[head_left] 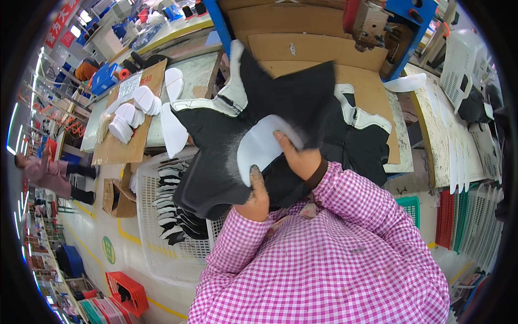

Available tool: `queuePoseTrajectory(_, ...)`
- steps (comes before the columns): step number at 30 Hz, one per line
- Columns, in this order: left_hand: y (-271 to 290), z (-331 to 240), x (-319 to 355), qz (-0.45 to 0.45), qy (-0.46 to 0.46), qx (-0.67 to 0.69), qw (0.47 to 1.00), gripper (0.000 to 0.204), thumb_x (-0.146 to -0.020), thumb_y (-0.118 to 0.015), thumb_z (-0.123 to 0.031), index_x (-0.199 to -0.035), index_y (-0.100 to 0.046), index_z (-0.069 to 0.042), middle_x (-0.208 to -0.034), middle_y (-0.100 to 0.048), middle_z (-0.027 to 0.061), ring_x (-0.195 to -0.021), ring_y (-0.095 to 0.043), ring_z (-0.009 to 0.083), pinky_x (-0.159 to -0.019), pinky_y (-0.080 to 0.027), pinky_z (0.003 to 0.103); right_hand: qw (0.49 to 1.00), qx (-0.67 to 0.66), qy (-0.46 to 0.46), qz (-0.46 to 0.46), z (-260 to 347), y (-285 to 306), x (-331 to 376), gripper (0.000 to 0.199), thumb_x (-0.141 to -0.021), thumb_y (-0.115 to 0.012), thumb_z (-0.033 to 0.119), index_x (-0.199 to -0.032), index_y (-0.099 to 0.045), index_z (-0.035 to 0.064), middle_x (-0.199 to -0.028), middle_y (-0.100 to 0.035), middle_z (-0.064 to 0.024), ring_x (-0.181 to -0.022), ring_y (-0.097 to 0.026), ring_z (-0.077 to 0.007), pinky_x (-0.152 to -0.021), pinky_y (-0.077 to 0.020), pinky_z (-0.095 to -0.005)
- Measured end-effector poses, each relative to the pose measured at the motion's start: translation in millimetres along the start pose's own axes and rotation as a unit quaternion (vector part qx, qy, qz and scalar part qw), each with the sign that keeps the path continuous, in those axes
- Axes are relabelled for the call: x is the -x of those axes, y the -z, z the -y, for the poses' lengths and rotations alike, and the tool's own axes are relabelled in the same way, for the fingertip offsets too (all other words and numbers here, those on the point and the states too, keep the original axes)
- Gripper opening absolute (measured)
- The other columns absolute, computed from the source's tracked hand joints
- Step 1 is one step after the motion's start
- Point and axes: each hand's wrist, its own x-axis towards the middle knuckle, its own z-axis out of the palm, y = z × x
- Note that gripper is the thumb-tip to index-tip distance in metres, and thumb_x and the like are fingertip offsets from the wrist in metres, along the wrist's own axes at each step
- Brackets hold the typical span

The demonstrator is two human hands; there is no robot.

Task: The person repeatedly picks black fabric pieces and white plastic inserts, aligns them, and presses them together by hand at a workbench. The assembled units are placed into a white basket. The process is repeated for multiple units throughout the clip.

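Hands hold a black upper [226,146] above the bench's near edge: left hand [254,198] pinches its lower edge, right hand [298,157] presses a white insole [259,147] flat on it. Both look light and floppy; best gripped at edges. Basket [148,216] below.

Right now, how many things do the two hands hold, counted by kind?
Black fabric shoe upper with white trim, in the left hand: 1
White flat oval piece, under the right hand: 1
Total: 2
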Motion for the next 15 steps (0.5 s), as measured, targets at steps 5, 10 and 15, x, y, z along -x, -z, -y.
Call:
queuePoseTrajectory(5,6,-2,0,-0.042,-0.249,-0.274,0.928,0.032,-0.091,-0.054,-0.012,-0.112,-0.055,0.012,-0.111,-0.059,0.026,-0.099,-0.059,0.0384,-0.087,-0.046,0.04,0.949,0.124,0.281,0.074,-1,-13,-2,0.081,-0.064,-0.057,-0.01,-0.139,-0.038,0.0129,-0.117,-0.056,-0.0229,-0.078,-0.062,-0.0387,-0.069,-0.0533,-0.0395)
queuePoseTrajectory(10,16,-3,5,-0.006,-0.036,-0.19,0.981,0.032,-0.09,-0.054,-0.011,-0.113,-0.054,0.011,-0.112,-0.058,0.0262,-0.105,-0.057,0.0376,-0.092,-0.043,0.042,0.95,0.17,0.26,0.037,-7,-25,-2,0.053,-0.062,-0.061,-0.005,-0.114,-0.055,0.0001,-0.091,-0.063,-0.0212,-0.08,-0.062,-0.0372,-0.067,-0.0509,-0.0382)
queuePoseTrajectory(15,37,22,9,0.057,-0.188,-0.191,0.962,0.039,-0.081,-0.061,-0.007,-0.116,-0.053,0.008,-0.106,-0.061,0.0226,-0.088,-0.061,0.0334,-0.079,-0.047,0.038,0.984,0.072,0.096,0.13,-11,-26,-1,0.038,-0.07,-0.062,-0.002,-0.108,-0.059,-0.0028,-0.1,-0.061,-0.0239,-0.084,-0.062,-0.0381,-0.071,-0.0509,-0.0354)
